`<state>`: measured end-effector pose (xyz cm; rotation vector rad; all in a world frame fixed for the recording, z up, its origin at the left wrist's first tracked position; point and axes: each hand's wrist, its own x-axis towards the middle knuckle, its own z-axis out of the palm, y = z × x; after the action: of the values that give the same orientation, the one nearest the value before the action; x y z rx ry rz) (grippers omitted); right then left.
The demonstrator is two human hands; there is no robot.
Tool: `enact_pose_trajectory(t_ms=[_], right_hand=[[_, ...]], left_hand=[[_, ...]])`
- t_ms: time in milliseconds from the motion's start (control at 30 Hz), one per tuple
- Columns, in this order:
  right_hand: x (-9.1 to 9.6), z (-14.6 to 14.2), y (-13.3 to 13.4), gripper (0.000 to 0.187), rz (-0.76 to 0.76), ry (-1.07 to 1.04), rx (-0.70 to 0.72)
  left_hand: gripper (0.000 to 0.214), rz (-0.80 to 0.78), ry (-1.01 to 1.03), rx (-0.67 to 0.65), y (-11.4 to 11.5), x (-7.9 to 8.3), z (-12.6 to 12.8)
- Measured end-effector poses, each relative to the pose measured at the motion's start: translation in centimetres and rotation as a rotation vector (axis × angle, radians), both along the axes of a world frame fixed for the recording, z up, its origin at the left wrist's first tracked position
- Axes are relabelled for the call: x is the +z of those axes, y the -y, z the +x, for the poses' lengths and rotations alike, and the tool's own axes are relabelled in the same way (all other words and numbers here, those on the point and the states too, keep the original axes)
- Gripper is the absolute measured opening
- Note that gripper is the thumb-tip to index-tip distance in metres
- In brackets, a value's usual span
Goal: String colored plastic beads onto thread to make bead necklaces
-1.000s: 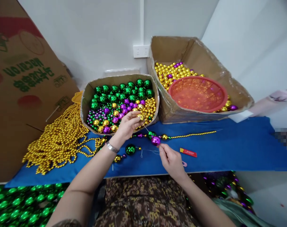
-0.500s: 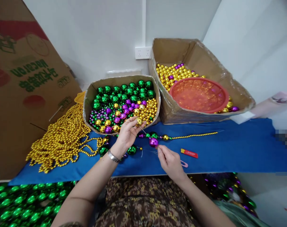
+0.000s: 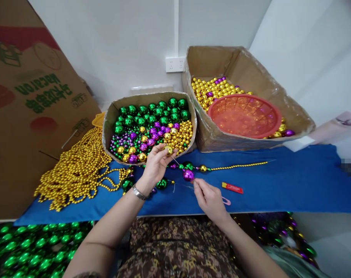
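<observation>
My left hand pinches a gold bead just over the front edge of the bead box. A thin needle or stiff wire runs from that bead down toward a shiny purple bead. My right hand is closed in a pinch right beside the purple bead; whether it grips the bead, the thread or the needle's end cannot be told. Behind them a strand of green, purple and gold beads lies on the blue cloth. Large green beads rest near my left wrist.
Gold bead chains are heaped at the left, beside a tall carton. A bigger box at the right holds gold beads and a red basket. A red lighter and a pink clip lie by my right hand.
The view has shifted very slightly. Both hands keep their hold and place, with the gold bead still in the left and the purple bead by the right.
</observation>
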<state>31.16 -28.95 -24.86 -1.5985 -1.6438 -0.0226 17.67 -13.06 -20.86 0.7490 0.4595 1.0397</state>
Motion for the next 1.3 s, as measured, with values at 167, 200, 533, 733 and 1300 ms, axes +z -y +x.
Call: enact_pose_trajectory(t_ms=[167,200,533,733,1300], right_hand=[[0.0,0.1,0.0,0.017,0.004,0.01,-0.003],[-0.1,0.1,0.0,0.017,0.006,0.015,-0.004],[0.0,-0.2,-0.3,0.018,0.02,0.046,-0.024],[0.3,-0.5,-0.4,0.019,0.008,0.026,-0.022],[-1.6,-0.1,-1.0,0.029,-0.097,-0.225,0.139]], left_hand=[[0.029,0.021,-0.027,-0.003,0.2,-0.1,0.0],[0.029,0.022,-0.027,-0.004,0.2,-0.1,0.0],[0.035,0.081,-0.041,0.006,1.5,0.2,0.0],[0.041,0.141,-0.081,0.011,2.6,0.0,0.2],[0.041,0.194,-0.124,0.117,2.6,-1.2,-0.6]])
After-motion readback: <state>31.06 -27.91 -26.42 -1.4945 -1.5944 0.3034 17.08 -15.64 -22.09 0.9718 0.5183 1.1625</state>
